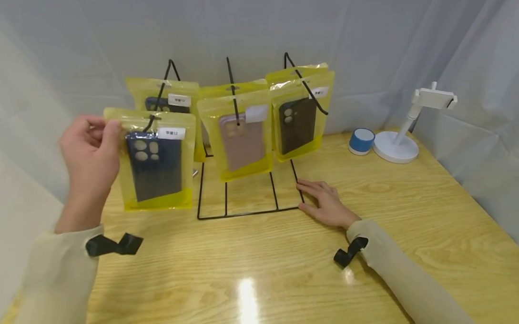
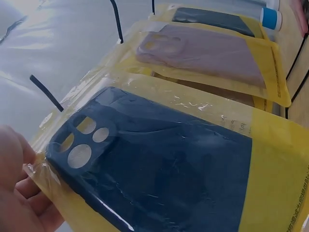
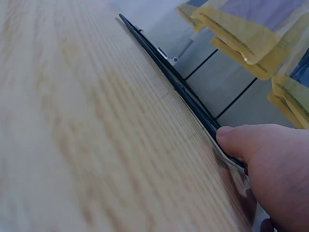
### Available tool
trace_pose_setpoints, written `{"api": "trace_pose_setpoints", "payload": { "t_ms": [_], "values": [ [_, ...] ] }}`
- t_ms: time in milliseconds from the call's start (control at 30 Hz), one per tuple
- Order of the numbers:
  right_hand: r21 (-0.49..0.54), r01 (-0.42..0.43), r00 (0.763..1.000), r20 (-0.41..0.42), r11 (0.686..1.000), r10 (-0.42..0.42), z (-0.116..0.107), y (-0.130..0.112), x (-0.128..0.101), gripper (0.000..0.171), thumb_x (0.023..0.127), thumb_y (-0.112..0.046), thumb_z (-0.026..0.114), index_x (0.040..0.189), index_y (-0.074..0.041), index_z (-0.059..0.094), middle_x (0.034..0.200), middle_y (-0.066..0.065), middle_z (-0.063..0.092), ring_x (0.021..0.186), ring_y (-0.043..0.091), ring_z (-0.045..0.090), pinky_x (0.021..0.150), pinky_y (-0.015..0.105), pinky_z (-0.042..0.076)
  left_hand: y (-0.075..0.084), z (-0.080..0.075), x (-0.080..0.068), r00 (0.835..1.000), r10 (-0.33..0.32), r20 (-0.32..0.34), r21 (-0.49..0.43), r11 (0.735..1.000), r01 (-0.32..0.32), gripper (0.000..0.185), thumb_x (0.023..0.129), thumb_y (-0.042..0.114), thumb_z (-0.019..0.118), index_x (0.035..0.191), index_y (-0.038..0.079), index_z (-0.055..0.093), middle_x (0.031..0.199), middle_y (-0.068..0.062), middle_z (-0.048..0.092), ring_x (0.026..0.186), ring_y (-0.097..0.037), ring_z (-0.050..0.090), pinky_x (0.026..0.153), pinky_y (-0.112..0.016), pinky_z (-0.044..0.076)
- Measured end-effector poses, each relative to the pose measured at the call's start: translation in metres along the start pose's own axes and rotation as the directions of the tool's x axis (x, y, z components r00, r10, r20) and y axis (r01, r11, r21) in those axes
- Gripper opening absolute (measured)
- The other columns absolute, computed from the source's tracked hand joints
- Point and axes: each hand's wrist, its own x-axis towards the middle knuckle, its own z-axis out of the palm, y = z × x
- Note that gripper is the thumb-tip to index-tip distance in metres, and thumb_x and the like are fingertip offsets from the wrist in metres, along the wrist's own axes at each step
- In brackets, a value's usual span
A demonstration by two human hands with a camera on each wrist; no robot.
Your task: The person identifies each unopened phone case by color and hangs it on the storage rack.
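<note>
My left hand (image 1: pixel 92 153) pinches the upper left edge of a yellow zip bag (image 1: pixel 181 198) between thumb and fingers. Inside it sits a dark blue phone case (image 1: pixel 159 172) with camera cutouts and a white label above. The tip of the left hook (image 1: pixel 150 123) pokes through the bag's hang hole; in the left wrist view the hook sticks out past the bag's top. My right hand (image 1: pixel 327 205) rests at the front right corner of the black wire rack (image 1: pixel 248 213), fingers extended and thumb (image 3: pixel 236 140) against the base wire.
Behind hangs another bagged blue case (image 1: pixel 171 104). A bagged pink case (image 1: pixel 243 143) hangs on the middle hook, a bagged black case (image 1: pixel 298 125) on the right one. Further right stand a blue and white cylinder (image 1: pixel 362 141) and a white phone stand (image 1: pixel 396 147).
</note>
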Motion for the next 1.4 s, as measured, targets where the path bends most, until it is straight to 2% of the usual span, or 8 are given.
{"api": "trace_pose_setpoints", "payload": {
  "t_ms": [233, 333, 467, 567, 767, 967, 1233, 1400],
  "values": [
    [0.001, 0.008, 1.000, -0.008, 1.000, -0.008, 0.001, 0.001, -0.001, 0.057, 0.094, -0.029, 0.062, 0.144, -0.009, 0.044, 0.152, 0.009, 0.039, 0.131, 0.031, 0.036, 0.094, 0.053, 0.026, -0.002, 0.012, 0.016, 0.999, -0.041, 0.008, 0.016, 0.999, 0.041, 0.018, 0.093, 0.013, 0.057, 0.078, 0.021, 0.052, 0.059, 0.017, 0.057, 0.049, 0.000, 0.048, 0.048, -0.014, 0.040],
    [0.004, 0.009, 1.000, -0.008, 1.000, -0.009, 0.001, 0.000, 0.000, 0.057, 0.094, -0.029, 0.062, 0.144, -0.009, 0.045, 0.152, 0.010, 0.039, 0.131, 0.031, 0.036, 0.094, 0.054, 0.026, -0.004, 0.016, 0.022, 0.996, -0.087, 0.012, 0.004, 0.996, 0.087, 0.017, 0.094, 0.014, 0.057, 0.079, 0.020, 0.052, 0.059, 0.015, 0.056, 0.048, -0.001, 0.046, 0.047, -0.014, 0.038],
    [0.009, 0.008, 1.000, 0.003, 1.000, -0.008, 0.002, -0.002, 0.000, 0.056, 0.094, -0.029, 0.061, 0.144, -0.009, 0.044, 0.152, 0.009, 0.039, 0.131, 0.031, 0.036, 0.094, 0.053, 0.026, -0.008, 0.018, 0.026, 0.990, -0.139, 0.018, -0.006, 0.990, 0.139, 0.015, 0.095, 0.015, 0.057, 0.081, 0.019, 0.053, 0.060, 0.015, 0.057, 0.050, -0.001, 0.047, 0.047, -0.015, 0.038],
    [0.006, 0.007, 1.000, 0.003, 1.000, -0.007, 0.003, -0.002, 0.000, 0.056, 0.095, -0.028, 0.061, 0.144, -0.009, 0.044, 0.152, 0.010, 0.039, 0.131, 0.031, 0.036, 0.094, 0.053, 0.026, -0.010, 0.018, 0.027, 0.989, -0.147, 0.025, 0.000, 0.989, 0.147, 0.014, 0.095, 0.016, 0.057, 0.082, 0.019, 0.054, 0.061, 0.016, 0.058, 0.051, -0.002, 0.049, 0.047, -0.015, 0.039],
    [0.010, 0.014, 1.000, -0.007, 1.000, -0.014, 0.001, -0.002, 0.000, 0.056, 0.094, -0.028, 0.062, 0.144, -0.008, 0.045, 0.151, 0.011, 0.039, 0.131, 0.032, 0.036, 0.094, 0.054, 0.026, -0.010, 0.010, 0.024, 0.978, -0.192, 0.083, 0.036, 0.981, 0.189, 0.006, 0.097, 0.025, 0.056, 0.096, 0.021, 0.060, 0.074, 0.018, 0.062, 0.064, 0.000, 0.059, 0.061, -0.012, 0.048],
    [0.015, 0.007, 1.000, -0.004, 1.000, -0.007, 0.001, 0.000, 0.000, 0.056, 0.094, -0.028, 0.061, 0.144, -0.008, 0.044, 0.152, 0.009, 0.039, 0.132, 0.031, 0.036, 0.096, 0.055, 0.025, -0.012, 0.002, 0.019, 0.969, -0.207, 0.135, 0.064, 0.978, 0.200, 0.020, 0.099, 0.026, 0.051, 0.112, 0.015, 0.061, 0.086, 0.017, 0.065, 0.074, 0.001, 0.066, 0.068, -0.012, 0.051],
    [0.009, 0.000, 1.000, 0.014, 1.000, 0.000, -0.004, -0.001, 0.003, 0.056, 0.095, -0.028, 0.061, 0.145, -0.008, 0.043, 0.153, 0.010, 0.038, 0.131, 0.032, 0.035, 0.094, 0.054, 0.026, -0.022, -0.006, 0.010, 0.959, -0.251, 0.132, -0.058, 0.964, 0.260, 0.009, 0.098, 0.019, 0.054, 0.102, 0.017, 0.062, 0.086, 0.015, 0.068, 0.073, -0.001, 0.066, 0.066, -0.012, 0.050],
    [0.032, -0.007, 0.998, 0.067, 0.999, 0.005, -0.013, 0.000, 0.005, 0.062, 0.096, -0.029, 0.059, 0.148, -0.007, 0.035, 0.154, 0.014, 0.034, 0.135, 0.036, 0.032, 0.101, 0.059, 0.023, -0.028, -0.013, 0.000, 0.953, -0.275, 0.125, -0.060, 0.957, 0.283, 0.006, 0.098, 0.020, 0.054, 0.100, 0.018, 0.060, 0.086, 0.016, 0.068, 0.073, 0.000, 0.065, 0.064, -0.011, 0.049]
  ]
}}
